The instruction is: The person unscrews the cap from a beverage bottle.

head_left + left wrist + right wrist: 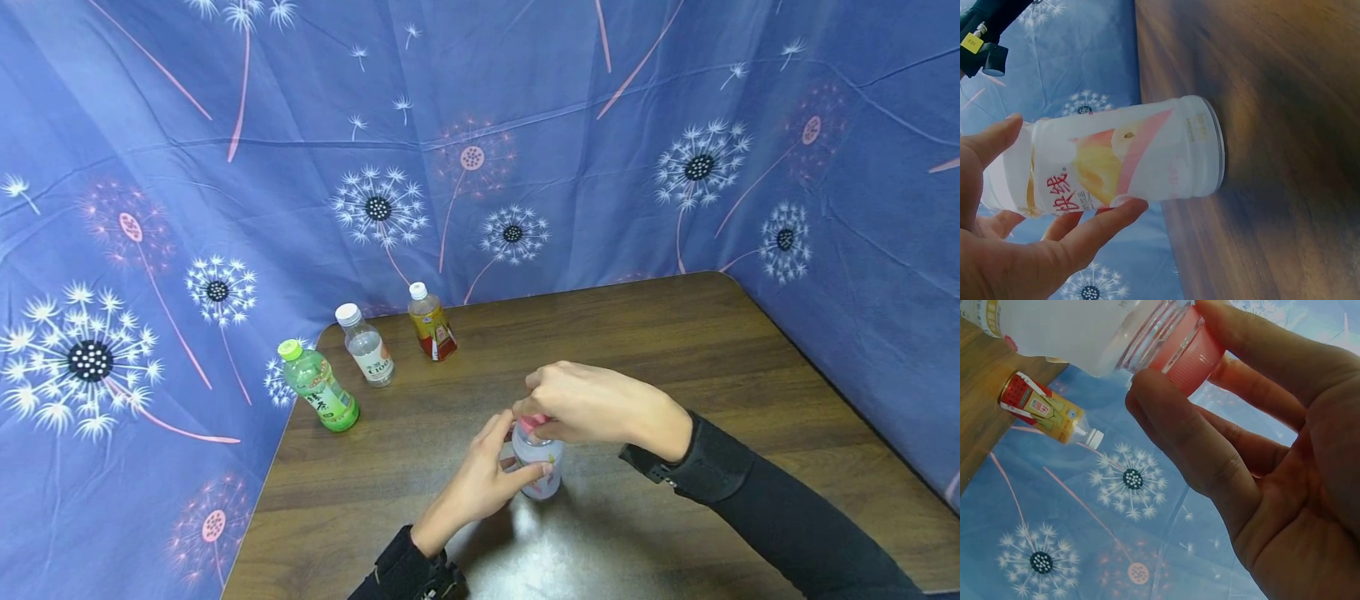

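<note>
A white drink bottle [543, 486] with a pear picture and red lettering stands upright on the wooden table in front of me. My left hand [483, 475] holds its body from the left, thumb on the near side and fingers behind. From above, my right hand [600, 406] grips the pink cap [1190, 355] between thumb and fingers. In the right wrist view the cap sits at the bottle's neck [1154, 334], with clear plastic showing just below it. The left wrist view shows the bottle's label [1100, 165] and its base.
At the table's back left stand a green tea bottle [324, 392] with a lime cap, a clear bottle [367, 350] with a white cap, and a yellow and red bottle [432, 327]. A blue dandelion-print cloth [585, 192] hangs behind the wooden table [675, 325].
</note>
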`<state>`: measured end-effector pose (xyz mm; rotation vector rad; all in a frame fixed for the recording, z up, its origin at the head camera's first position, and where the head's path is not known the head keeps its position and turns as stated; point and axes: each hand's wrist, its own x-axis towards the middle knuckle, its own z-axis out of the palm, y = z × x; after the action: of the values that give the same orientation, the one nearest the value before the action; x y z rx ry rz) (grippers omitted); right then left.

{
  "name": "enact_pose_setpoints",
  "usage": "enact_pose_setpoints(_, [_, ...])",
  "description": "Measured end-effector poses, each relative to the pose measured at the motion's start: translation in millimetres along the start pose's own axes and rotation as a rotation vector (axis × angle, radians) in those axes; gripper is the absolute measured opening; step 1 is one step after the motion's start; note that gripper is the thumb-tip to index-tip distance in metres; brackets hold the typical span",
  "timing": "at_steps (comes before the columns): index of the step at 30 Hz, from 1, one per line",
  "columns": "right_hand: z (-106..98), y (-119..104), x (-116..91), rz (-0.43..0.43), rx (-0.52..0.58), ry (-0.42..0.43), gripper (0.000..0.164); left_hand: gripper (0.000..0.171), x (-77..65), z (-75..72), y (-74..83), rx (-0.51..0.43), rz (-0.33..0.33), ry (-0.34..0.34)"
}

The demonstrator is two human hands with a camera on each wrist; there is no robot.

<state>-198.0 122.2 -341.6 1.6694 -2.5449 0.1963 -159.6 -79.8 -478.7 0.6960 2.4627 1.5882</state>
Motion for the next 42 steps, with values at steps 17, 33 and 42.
enact_pose_setpoints(17, [14,4,-14,0.129,0.000,0.080,0.042,0.070,0.5,-3.2,3.3,-0.014,0.000,0.001])
enact_pose_setpoints(33, [26,36,-50,0.386,0.064,0.085,0.069,0.069,6.5,-41.0,-10.7,0.130,-0.007,0.240])
enact_pose_setpoints(42, [36,50,-72,0.487,0.166,0.011,0.070,0.077,12.1,-81.1,-23.9,0.149,-0.044,0.382])
